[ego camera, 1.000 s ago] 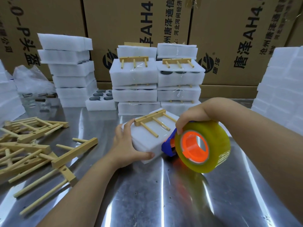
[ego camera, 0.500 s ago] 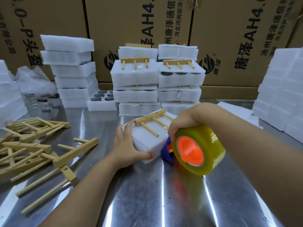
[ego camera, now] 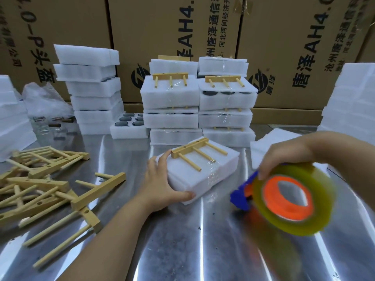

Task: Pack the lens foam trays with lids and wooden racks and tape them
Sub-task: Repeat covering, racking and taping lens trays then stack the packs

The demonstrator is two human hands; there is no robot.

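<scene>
Head view. Foam pack (ego camera: 205,177), lid on, lies flat at the middle of the metal table (ego camera: 182,244). A wooden rack (ego camera: 195,152) sits on top, pegs pointing right and away. A band of clear tape crosses the pack's right part.

Left hand (ego camera: 160,185) grasps the pack's near left corner: thumb on the front edge, fingers up by the rack's bar.

Right hand (ego camera: 284,157) is curled over the tape roll (ego camera: 292,201), yellowish with an orange core and a blue cutter (ego camera: 240,196). The roll is blurred, just right of the pack and apart from it.

Loose racks (ego camera: 40,179) are piled at left. Taped packs (ego camera: 198,102) are stacked behind, beside an open tray of dark lenses (ego camera: 129,126). Cardboard boxes (ego camera: 162,27) stand at the back.
</scene>
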